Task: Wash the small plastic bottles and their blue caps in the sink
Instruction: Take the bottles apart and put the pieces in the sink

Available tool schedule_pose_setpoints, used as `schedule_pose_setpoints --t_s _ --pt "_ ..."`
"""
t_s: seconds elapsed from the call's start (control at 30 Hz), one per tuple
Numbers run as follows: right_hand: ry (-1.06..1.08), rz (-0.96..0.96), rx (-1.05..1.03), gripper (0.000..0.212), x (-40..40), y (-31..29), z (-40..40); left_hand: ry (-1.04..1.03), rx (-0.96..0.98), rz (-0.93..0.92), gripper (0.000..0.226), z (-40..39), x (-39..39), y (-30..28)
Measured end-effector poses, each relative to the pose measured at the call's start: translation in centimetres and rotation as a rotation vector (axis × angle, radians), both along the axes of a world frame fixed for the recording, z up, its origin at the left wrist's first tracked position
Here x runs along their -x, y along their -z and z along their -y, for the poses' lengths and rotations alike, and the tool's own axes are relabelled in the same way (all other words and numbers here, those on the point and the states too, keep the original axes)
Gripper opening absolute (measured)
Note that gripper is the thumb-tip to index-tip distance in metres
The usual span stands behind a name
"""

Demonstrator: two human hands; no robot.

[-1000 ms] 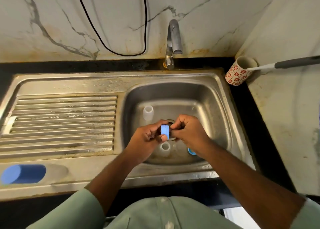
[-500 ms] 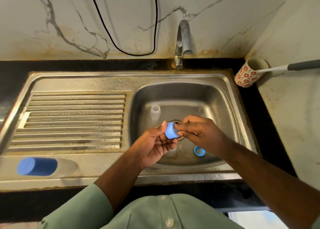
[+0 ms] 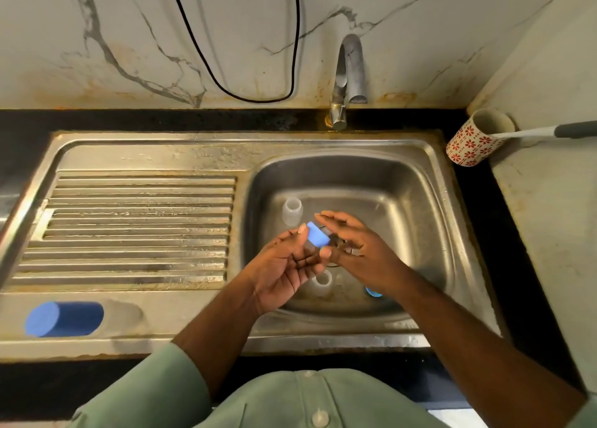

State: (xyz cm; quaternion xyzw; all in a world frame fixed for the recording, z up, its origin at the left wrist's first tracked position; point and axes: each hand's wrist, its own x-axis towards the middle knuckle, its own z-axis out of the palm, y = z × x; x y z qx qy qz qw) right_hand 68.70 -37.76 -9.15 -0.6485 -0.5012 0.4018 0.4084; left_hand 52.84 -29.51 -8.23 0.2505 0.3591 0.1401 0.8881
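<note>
Over the sink (image 3: 429, 182), the left hand (image 3: 284, 266) pinched a blue cap (image 3: 318, 235); the right hand (image 3: 361, 246), fingers straight, rubbed it. Turning it would reach every side.

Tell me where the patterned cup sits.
In the head view, the patterned cup lies tilted at far right on the black counter, right of the faucet.

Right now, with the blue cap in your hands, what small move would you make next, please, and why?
Probably reach the right hand to the tap: no water runs, and the left hand already pinches the blue cap over the sink.
</note>
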Motion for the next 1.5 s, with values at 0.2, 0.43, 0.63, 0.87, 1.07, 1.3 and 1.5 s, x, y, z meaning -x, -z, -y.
schedule_pose_setpoints --t_s 0.2,0.43,0.63,0.87,1.07,1.3,1.5 --pt "-0.066 0.087 0.034 0.059 1.1 2.2 -1.0 -0.002 0.003 -0.054 0.043 -0.7 -0.1 1.9" --pt "0.219 -0.207 0.148 0.051 0.0 5.1 -2.7 -0.056 -0.026 -0.259 0.057 -3.0 -1.9 4.4" --pt "0.324 -0.260 0.233 0.053 -0.8 7.6 -5.3 0.063 -0.105 -0.340 0.026 -5.0 -3.2 6.6" --pt "0.401 -0.361 0.328 0.044 -2.2 9.7 -6.5 0.049 -0.049 -0.385 0.010 -6.1 -4.1 8.5" --pt "0.343 -0.162 0.385 0.051 -2.5 13.6 -7.7 0.093 -0.668 -0.939 0.010 -7.9 -4.7 11.6" --pt "0.117 0.126 0.504 0.021 -0.7 18.2 -9.9 0.795 -1.032 -1.257 0.021 -9.7 -5.2 12.8" --pt "-0.087 0.184 0.626 0.043 -0.9 19.2 -10.4 0.728 -1.065 -1.296 0.028 -9.5 -4.2 11.5"
